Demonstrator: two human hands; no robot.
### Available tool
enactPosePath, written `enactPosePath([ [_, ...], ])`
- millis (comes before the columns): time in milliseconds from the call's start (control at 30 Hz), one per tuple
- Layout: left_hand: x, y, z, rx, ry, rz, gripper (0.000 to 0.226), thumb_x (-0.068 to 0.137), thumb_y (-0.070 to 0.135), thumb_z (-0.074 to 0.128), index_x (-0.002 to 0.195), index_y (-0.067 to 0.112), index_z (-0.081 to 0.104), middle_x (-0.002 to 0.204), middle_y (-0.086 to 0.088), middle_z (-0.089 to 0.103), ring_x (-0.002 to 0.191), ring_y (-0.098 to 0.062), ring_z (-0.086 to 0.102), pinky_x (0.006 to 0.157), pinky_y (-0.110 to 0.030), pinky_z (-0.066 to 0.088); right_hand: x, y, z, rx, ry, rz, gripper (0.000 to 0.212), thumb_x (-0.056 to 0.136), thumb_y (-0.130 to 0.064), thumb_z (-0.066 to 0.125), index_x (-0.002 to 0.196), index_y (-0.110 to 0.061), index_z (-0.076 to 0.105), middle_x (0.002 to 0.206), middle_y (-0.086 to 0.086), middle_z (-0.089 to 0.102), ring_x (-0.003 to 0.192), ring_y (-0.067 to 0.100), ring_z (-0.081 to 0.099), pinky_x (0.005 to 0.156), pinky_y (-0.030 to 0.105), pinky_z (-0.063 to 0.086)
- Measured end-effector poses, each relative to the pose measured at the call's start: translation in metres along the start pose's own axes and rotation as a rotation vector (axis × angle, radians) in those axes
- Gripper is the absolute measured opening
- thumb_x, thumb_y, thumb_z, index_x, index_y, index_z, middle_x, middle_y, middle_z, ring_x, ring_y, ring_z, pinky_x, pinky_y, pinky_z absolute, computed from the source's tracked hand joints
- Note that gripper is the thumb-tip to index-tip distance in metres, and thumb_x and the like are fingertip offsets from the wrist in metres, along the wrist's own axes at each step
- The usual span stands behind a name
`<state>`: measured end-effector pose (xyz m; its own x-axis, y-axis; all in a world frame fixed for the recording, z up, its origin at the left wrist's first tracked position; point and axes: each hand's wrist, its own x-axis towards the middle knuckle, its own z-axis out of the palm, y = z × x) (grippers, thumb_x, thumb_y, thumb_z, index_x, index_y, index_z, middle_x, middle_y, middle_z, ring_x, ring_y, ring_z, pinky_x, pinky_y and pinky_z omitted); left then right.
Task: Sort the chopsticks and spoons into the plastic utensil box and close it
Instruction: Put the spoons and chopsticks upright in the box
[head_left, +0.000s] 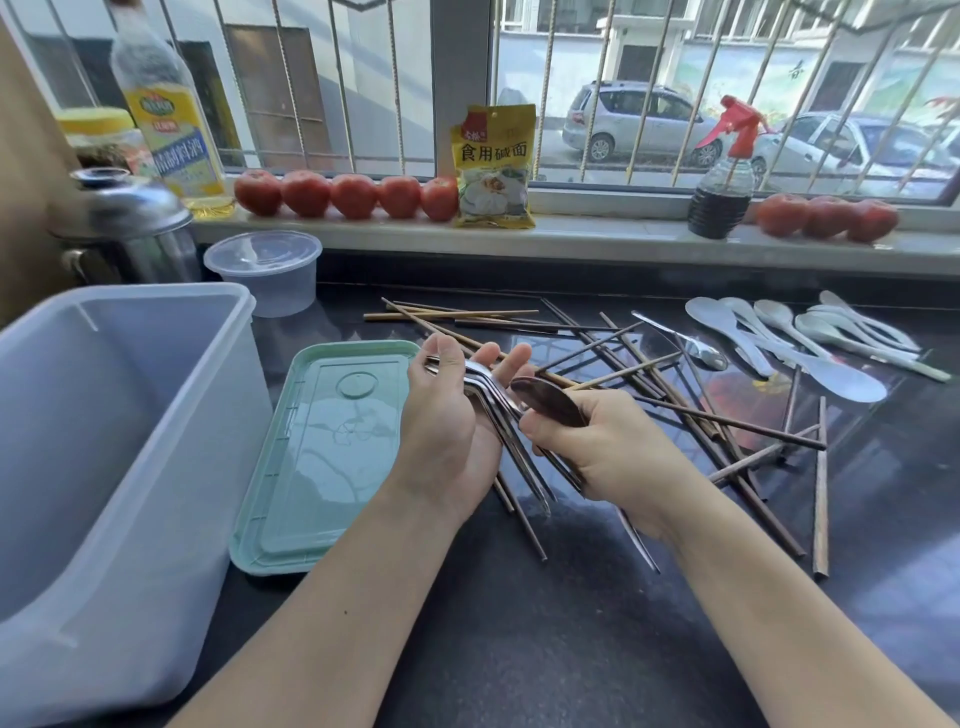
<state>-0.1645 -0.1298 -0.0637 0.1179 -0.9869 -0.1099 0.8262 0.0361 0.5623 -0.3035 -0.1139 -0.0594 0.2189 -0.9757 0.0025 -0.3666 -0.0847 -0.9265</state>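
Holding metal spoons (498, 410), two hands (447, 431)

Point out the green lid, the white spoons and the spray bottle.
green lid (317, 457), head view, flat top panel
white spoons (810, 338), head view, crossed handles
spray bottle (719, 200), head view, dark lower body

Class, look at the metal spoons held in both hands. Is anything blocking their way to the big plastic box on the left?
Nothing visible blocks them. The metal spoons are gripped between the left hand and right hand, above the counter. The box stands open, and its green lid lies flat on the counter between, low enough to pass over.
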Motion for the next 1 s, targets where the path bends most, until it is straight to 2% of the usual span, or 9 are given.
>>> enactPosePath([
  [67, -0.0004, 0.0008, 0.0000, 0.006, -0.015, 0.005, 0.027, 0.109, 0.029, 0.043, 0.135, 0.021, 0.040, 0.123, -0.020, 0.052, 0.090, -0.032, 0.075, 0.071, -0.041, 0.061, -0.0017, -0.0018, -0.0011, 0.047, -0.007, 0.036, 0.025, 0.096, -0.021, 0.067, 0.074, -0.010, 0.064, 0.058, -0.004, 0.046, 0.044, 0.004, 0.036, 0.041, 0.013, 0.030],
  [167, -0.0009, 0.0006, -0.0004, 0.029, -0.044, 0.018, 0.036, 0.108, 0.031, 0.045, 0.142, 0.022, 0.037, 0.121, -0.018, 0.052, 0.093, -0.032, 0.074, 0.080, -0.048, 0.062, -0.0037, -0.0040, -0.0031, 0.101, -0.030, 0.084, 0.027, 0.097, -0.022, 0.066, 0.074, -0.008, 0.062, 0.052, -0.004, 0.041, 0.040, 0.008, 0.031, 0.037, 0.019, 0.026],
  [267, -0.0006, 0.0003, -0.0009, 0.050, -0.062, 0.014, 0.041, 0.107, 0.028, 0.047, 0.146, 0.024, 0.034, 0.121, -0.018, 0.051, 0.097, -0.033, 0.074, 0.092, -0.054, 0.058, -0.0044, -0.0057, -0.0040, 0.117, -0.033, 0.109, 0.028, 0.097, -0.023, 0.066, 0.072, -0.011, 0.063, 0.049, -0.006, 0.042, 0.038, 0.008, 0.031, 0.037, 0.019, 0.026],
  [433, -0.0017, 0.0001, -0.0029, 0.069, -0.097, -0.025, 0.049, 0.106, 0.014, 0.049, 0.149, 0.031, 0.033, 0.128, -0.019, 0.053, 0.111, -0.036, 0.071, 0.096, -0.055, 0.056, -0.0050, -0.0066, -0.0059, 0.136, -0.030, 0.107, 0.025, 0.098, -0.023, 0.064, 0.078, -0.008, 0.063, 0.052, -0.002, 0.040, 0.041, 0.010, 0.031, 0.037, 0.020, 0.025],
  [533, -0.0005, 0.0002, -0.0040, 0.054, -0.105, -0.037, 0.050, 0.106, 0.010, 0.049, 0.148, 0.032, 0.034, 0.128, -0.020, 0.054, 0.113, -0.038, 0.069, 0.098, -0.059, 0.053, -0.0046, -0.0065, -0.0045, 0.202, -0.023, 0.116, 0.026, 0.098, -0.022, 0.065, 0.072, -0.016, 0.066, 0.058, 0.003, 0.038, 0.042, 0.010, 0.028, 0.037, 0.019, 0.023],
  [600, 0.0000, -0.0001, -0.0039, 0.033, -0.098, -0.036, 0.048, 0.106, 0.009, 0.049, 0.147, 0.032, 0.035, 0.128, -0.020, 0.054, 0.113, -0.039, 0.069, 0.097, -0.060, 0.053, -0.0038, -0.0053, -0.0042, 0.224, -0.019, 0.132, 0.032, 0.097, -0.022, 0.066, 0.065, -0.020, 0.068, 0.056, 0.000, 0.038, 0.041, 0.009, 0.028, 0.037, 0.019, 0.024],
  [767, -0.0014, 0.0000, -0.0028, 0.024, -0.097, -0.026, 0.051, 0.107, 0.010, 0.046, 0.150, 0.033, 0.031, 0.134, -0.020, 0.053, 0.114, -0.037, 0.069, 0.094, -0.057, 0.056, -0.0034, -0.0050, -0.0043, 0.191, -0.005, 0.116, 0.029, 0.096, -0.022, 0.067, 0.068, -0.014, 0.063, 0.051, -0.007, 0.038, 0.040, 0.005, 0.030, 0.039, 0.020, 0.027],
  [900, -0.0017, 0.0009, -0.0017, 0.017, -0.089, -0.021, 0.052, 0.107, 0.009, 0.045, 0.152, 0.031, 0.030, 0.138, -0.021, 0.052, 0.115, -0.036, 0.069, 0.095, -0.055, 0.056, -0.0040, -0.0070, -0.0006, 0.178, 0.009, 0.103, 0.044, 0.097, -0.019, 0.065, 0.054, -0.028, 0.066, 0.046, -0.015, 0.040, 0.039, 0.005, 0.032, 0.038, 0.020, 0.028],
  [1000, -0.0025, 0.0020, -0.0016, 0.016, -0.090, -0.028, 0.048, 0.107, 0.009, 0.045, 0.149, 0.029, 0.033, 0.140, -0.022, 0.050, 0.116, -0.037, 0.068, 0.100, -0.057, 0.052, -0.0043, -0.0063, 0.0004, 0.174, 0.025, 0.090, 0.035, 0.097, -0.018, 0.065, 0.062, -0.021, 0.064, 0.045, -0.016, 0.040, 0.039, 0.003, 0.033, 0.038, 0.020, 0.028],
])
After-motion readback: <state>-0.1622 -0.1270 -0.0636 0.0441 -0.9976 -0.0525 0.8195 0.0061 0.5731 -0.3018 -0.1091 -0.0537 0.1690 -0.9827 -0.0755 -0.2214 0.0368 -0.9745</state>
